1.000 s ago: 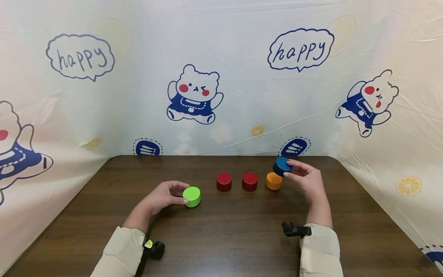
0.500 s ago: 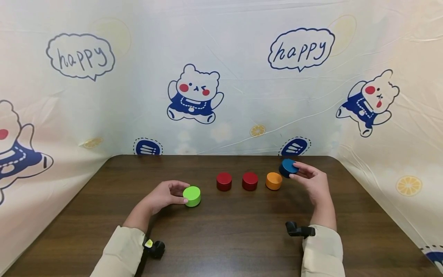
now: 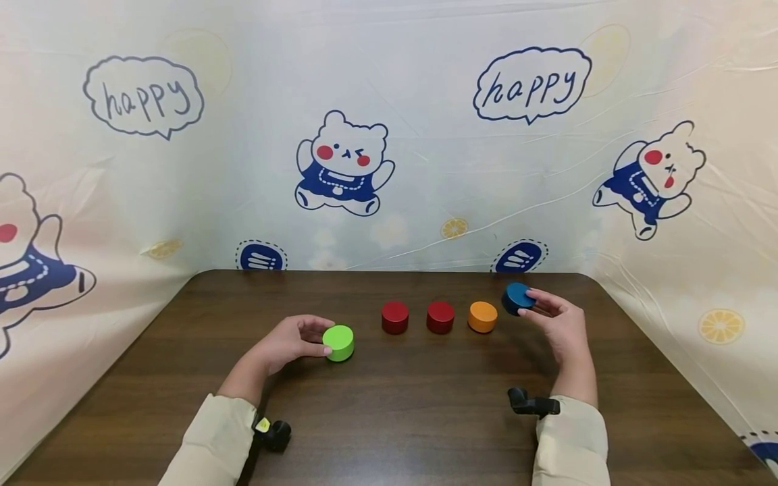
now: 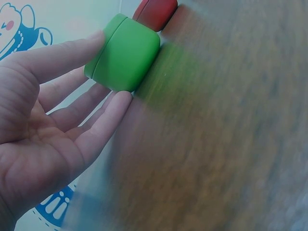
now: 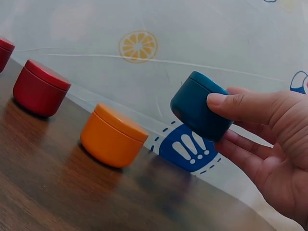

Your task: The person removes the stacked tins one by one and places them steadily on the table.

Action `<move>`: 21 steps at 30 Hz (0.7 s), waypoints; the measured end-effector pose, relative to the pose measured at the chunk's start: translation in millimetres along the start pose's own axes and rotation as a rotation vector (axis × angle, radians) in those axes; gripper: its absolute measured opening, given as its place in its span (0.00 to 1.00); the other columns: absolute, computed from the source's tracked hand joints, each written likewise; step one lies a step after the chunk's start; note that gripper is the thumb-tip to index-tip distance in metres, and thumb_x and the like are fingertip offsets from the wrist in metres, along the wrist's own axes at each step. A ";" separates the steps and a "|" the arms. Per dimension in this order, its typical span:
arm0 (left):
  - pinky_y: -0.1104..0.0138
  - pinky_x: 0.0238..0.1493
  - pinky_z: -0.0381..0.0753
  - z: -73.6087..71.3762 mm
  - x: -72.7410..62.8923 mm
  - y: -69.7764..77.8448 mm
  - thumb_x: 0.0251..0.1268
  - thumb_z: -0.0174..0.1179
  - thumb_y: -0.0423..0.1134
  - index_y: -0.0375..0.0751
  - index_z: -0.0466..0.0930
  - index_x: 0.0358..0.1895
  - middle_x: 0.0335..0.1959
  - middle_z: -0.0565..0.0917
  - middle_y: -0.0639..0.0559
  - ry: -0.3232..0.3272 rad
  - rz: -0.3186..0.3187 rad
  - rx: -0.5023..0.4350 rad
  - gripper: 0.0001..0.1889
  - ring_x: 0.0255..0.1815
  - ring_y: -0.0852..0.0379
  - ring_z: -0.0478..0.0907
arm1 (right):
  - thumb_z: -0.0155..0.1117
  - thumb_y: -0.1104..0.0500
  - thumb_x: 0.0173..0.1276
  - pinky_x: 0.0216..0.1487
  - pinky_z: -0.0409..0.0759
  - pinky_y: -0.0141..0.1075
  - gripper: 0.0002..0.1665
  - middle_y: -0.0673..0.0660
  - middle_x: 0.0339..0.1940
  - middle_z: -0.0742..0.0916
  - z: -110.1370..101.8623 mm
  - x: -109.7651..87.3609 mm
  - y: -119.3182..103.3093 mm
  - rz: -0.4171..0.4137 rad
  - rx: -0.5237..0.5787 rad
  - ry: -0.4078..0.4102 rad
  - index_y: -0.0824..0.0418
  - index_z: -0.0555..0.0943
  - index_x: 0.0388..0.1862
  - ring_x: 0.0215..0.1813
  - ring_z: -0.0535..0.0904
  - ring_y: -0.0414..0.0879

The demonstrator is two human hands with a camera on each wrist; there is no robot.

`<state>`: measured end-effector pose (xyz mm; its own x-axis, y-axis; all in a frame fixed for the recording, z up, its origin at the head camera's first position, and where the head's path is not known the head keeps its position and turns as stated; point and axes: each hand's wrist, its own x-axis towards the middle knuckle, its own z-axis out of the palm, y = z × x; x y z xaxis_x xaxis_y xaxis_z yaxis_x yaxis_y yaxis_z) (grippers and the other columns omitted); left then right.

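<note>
My left hand (image 3: 290, 345) grips a small round lime-green lidded tin (image 3: 338, 343) by its left side. In the left wrist view the thumb lies on the lid edge of the green tin (image 4: 126, 53), its base right at the tabletop. My right hand (image 3: 560, 325) pinches a blue tin (image 3: 516, 298) of the same shape between thumb and fingers. The right wrist view shows the blue tin (image 5: 199, 106) tilted and raised above the table, to the right of an orange tin (image 5: 113, 137) that stands upright.
Two red tins (image 3: 395, 318) stand in a row with the orange one, between my hands on the dark wooden table (image 3: 401, 405). A printed cloth (image 3: 425, 169) with bears hangs behind the table and along both sides. Both wrists wear black camera mounts (image 3: 533, 403).
My right hand has carried the blue tin to the right and slightly down, from over the orange tin to beside it. The left hand and the green tin stay in place.
</note>
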<state>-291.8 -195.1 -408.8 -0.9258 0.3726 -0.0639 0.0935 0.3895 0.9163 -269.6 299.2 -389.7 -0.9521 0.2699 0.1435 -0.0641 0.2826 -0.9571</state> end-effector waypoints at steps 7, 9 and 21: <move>0.57 0.54 0.80 0.0 0.7 -0.9 0.54 0.73 0.36 0.32 0.76 0.59 0.53 0.81 0.42 -0.001 -0.001 -0.002 0.29 0.53 0.47 0.79 | 0.76 0.55 0.58 0.56 0.75 0.27 0.35 0.49 0.55 0.82 -2.2 0.4 6.4 0.003 0.008 0.032 0.63 0.77 0.63 0.50 0.78 0.34; 0.58 0.54 0.80 -0.1 1.2 -1.3 0.54 0.73 0.36 0.32 0.76 0.59 0.53 0.81 0.42 -0.002 -0.001 -0.003 0.29 0.53 0.47 0.79 | 0.75 0.56 0.59 0.57 0.75 0.28 0.34 0.51 0.57 0.82 -2.4 0.9 7.7 0.014 0.007 0.042 0.63 0.77 0.63 0.51 0.78 0.35; 0.58 0.54 0.80 -0.1 0.8 -1.1 0.54 0.73 0.36 0.32 0.76 0.60 0.53 0.81 0.42 0.002 0.003 -0.009 0.29 0.54 0.46 0.78 | 0.72 0.60 0.63 0.66 0.70 0.45 0.31 0.65 0.65 0.77 -0.4 7.2 23.7 0.068 -0.086 0.033 0.66 0.75 0.64 0.63 0.75 0.55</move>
<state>-292.6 -195.4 -409.8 -0.9263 0.3720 -0.0603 0.0931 0.3809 0.9199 -277.9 308.2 -411.3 -0.9431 0.3206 0.0884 0.0275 0.3402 -0.9400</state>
